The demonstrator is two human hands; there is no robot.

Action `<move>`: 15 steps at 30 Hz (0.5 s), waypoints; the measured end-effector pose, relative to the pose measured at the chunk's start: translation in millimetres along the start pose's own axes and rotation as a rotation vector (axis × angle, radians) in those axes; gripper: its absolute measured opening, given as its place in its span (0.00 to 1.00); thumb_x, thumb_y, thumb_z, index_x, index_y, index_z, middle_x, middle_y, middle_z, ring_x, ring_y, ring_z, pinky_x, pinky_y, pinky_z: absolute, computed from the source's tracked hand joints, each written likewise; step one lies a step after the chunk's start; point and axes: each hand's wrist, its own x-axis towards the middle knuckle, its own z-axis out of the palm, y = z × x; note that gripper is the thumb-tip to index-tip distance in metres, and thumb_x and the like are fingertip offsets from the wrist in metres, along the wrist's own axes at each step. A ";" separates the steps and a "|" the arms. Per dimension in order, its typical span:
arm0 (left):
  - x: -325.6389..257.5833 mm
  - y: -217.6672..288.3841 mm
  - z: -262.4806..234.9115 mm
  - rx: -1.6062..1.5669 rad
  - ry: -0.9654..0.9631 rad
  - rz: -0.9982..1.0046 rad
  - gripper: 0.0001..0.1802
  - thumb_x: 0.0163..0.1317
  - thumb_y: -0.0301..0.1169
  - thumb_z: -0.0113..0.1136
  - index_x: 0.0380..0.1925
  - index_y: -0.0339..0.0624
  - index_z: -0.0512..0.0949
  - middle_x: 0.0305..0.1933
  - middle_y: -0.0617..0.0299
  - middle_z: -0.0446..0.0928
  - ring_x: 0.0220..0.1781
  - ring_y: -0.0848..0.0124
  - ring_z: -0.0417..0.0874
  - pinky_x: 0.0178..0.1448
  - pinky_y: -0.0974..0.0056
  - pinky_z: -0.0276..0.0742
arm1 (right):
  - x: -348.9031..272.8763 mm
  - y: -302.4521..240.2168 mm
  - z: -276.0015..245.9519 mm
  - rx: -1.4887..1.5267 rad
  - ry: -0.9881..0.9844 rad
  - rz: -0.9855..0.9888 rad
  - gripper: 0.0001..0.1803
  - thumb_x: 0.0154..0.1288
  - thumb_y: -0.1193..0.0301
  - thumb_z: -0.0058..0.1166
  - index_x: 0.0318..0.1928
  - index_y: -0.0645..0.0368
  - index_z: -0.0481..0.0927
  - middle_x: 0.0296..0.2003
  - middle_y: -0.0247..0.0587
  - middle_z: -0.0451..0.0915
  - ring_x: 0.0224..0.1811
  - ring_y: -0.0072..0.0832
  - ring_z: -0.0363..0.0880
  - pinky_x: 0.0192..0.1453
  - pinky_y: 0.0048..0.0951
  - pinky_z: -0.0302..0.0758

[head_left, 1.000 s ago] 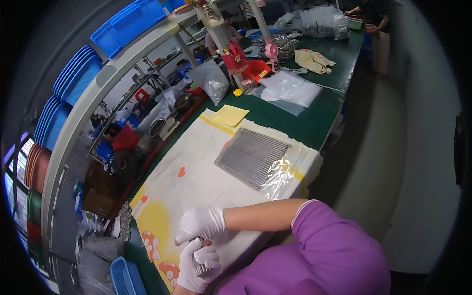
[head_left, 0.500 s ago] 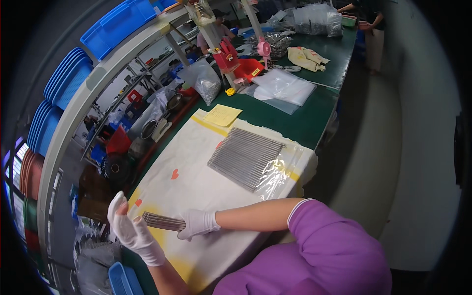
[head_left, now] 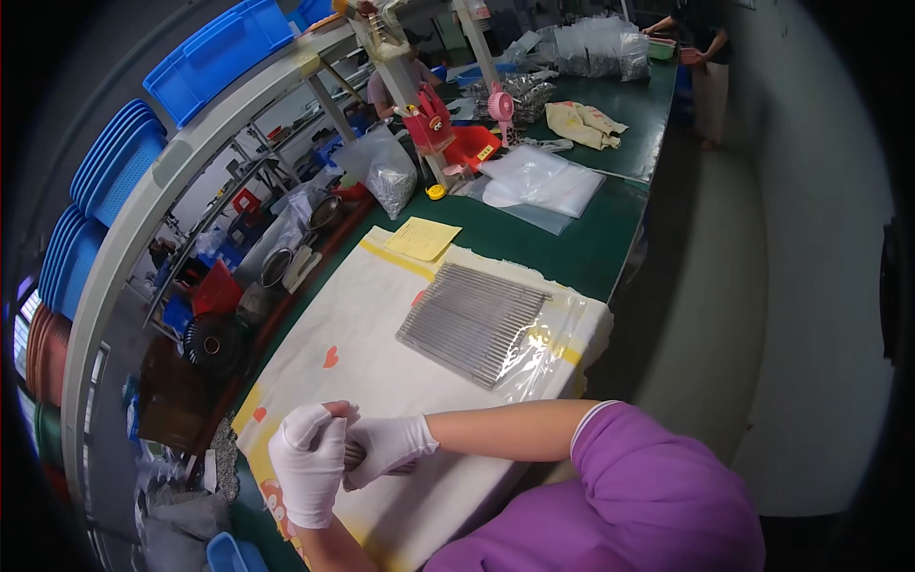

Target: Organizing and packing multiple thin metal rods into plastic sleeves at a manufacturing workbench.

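Both my hands wear white gloves with some fingertips bare, and they meet over the near left part of the cloth-covered table. My right hand [head_left: 389, 446] is closed around a bundle of thin metal rods [head_left: 355, 456], which shows between the hands and again below my right palm. My left hand [head_left: 310, 464] is curled against the left end of the bundle, its thumb side up; its fingers partly hide the rods. Farther off, a clear plastic bag holding a flat row of similar metal rods [head_left: 472, 319] lies on the white cloth [head_left: 334, 319].
A yellow paper slip [head_left: 422, 238] lies at the cloth's far edge. Beyond it on the green table are clear plastic bags [head_left: 543, 181], a pink fan [head_left: 500, 103] and a bag of small parts [head_left: 392, 181]. A blue tray [head_left: 233, 553] sits lower left. Another person stands far right.
My left hand has come right and down from an open, raised pose and curled against the bundle. The rods' left end, which stuck out of my right hand, is now mostly covered.
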 end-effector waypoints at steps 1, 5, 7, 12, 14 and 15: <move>-0.1 -0.5 4.9 -0.060 0.059 -0.012 0.09 0.55 0.12 0.54 0.31 0.35 0.78 0.30 0.56 0.82 0.29 0.69 0.84 0.36 0.70 0.78 | 0.2 1.3 0.6 -0.002 0.001 0.003 0.13 0.46 0.75 0.62 0.35 0.63 0.75 0.29 0.36 0.78 0.37 0.24 0.77 0.44 0.27 0.75; -1.2 -13.7 10.4 -0.107 0.122 0.112 0.12 0.54 0.10 0.50 0.32 0.35 0.78 0.31 0.57 0.81 0.28 0.70 0.84 0.34 0.70 0.79 | -0.8 5.5 7.8 0.211 0.099 -0.112 0.12 0.47 0.75 0.61 0.34 0.63 0.75 0.27 0.38 0.77 0.32 0.24 0.78 0.37 0.28 0.76; -0.2 -20.3 13.3 -0.267 0.171 0.054 0.17 0.52 0.08 0.46 0.38 0.36 0.77 0.33 0.56 0.80 0.26 0.73 0.81 0.32 0.70 0.78 | 1.5 4.1 4.3 0.263 0.109 -0.145 0.11 0.47 0.76 0.60 0.32 0.63 0.75 0.26 0.38 0.78 0.29 0.25 0.78 0.35 0.28 0.77; 7.7 -35.9 6.3 -0.939 -0.007 -0.065 0.59 0.47 0.25 0.71 0.75 0.43 0.42 0.50 0.47 0.76 0.23 0.75 0.79 0.26 0.69 0.78 | 8.4 19.8 -4.0 0.030 0.039 0.126 0.06 0.48 0.76 0.58 0.26 0.63 0.75 0.21 0.37 0.77 0.24 0.25 0.79 0.32 0.28 0.78; 9.3 -51.3 -3.7 -1.072 -0.197 -0.135 0.64 0.43 0.33 0.78 0.74 0.36 0.42 0.38 0.49 0.80 0.21 0.74 0.78 0.27 0.68 0.77 | 6.5 17.8 -0.9 0.120 0.050 0.119 0.06 0.49 0.75 0.58 0.25 0.62 0.73 0.21 0.37 0.78 0.24 0.26 0.79 0.32 0.27 0.78; 7.4 -66.9 -12.6 -1.065 -0.295 -0.114 0.60 0.43 0.33 0.79 0.71 0.30 0.49 0.24 0.55 0.79 0.20 0.70 0.78 0.29 0.65 0.76 | 9.6 15.5 1.8 0.098 0.010 0.141 0.07 0.50 0.76 0.59 0.26 0.62 0.73 0.22 0.37 0.78 0.25 0.25 0.80 0.31 0.27 0.78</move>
